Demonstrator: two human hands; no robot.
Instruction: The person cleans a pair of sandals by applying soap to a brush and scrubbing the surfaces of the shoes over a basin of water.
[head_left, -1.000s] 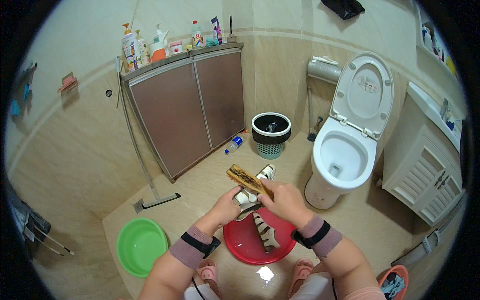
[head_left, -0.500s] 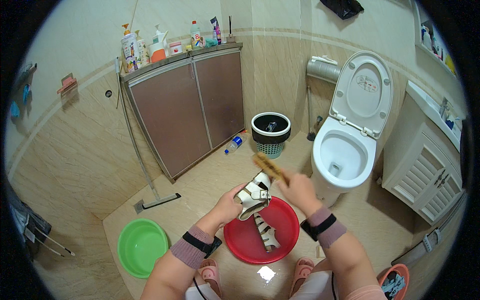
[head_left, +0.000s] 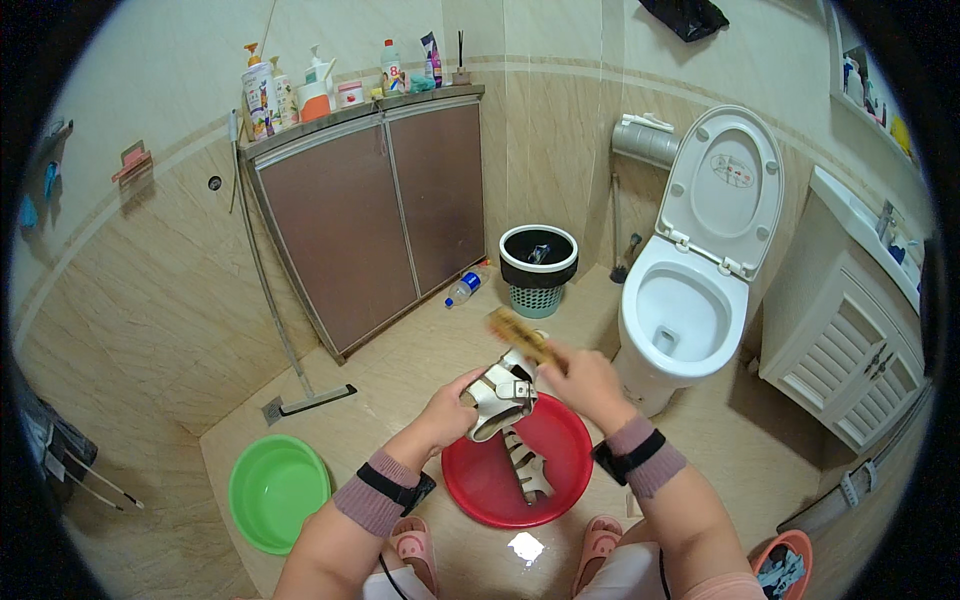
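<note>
My left hand [head_left: 450, 408] grips a white strapped sandal [head_left: 500, 400] with a buckle, holding it up over the far left rim of a red basin [head_left: 572, 450]. A wooden scrubbing brush [head_left: 522, 333] is in my right hand [head_left: 587, 382], its fingers closed round the near end. The brush slants across the far end of the sandal; its bristles are hard to make out, as is whether they touch. A second white sandal [head_left: 528, 470] lies in the basin, partly in water.
A green basin [head_left: 272, 543] stands on the floor at the left, near a long-handled floor squeegee [head_left: 318, 400]. Beyond the red basin are a bottle [head_left: 464, 289], a trash bin [head_left: 537, 300] and a toilet [head_left: 680, 320]. An orange tub [head_left: 797, 545] with cloth sits at lower right.
My right hand has moved the brush slightly left and down along the sandal's far end. My left hand still holds the sandal in nearly the same place.
</note>
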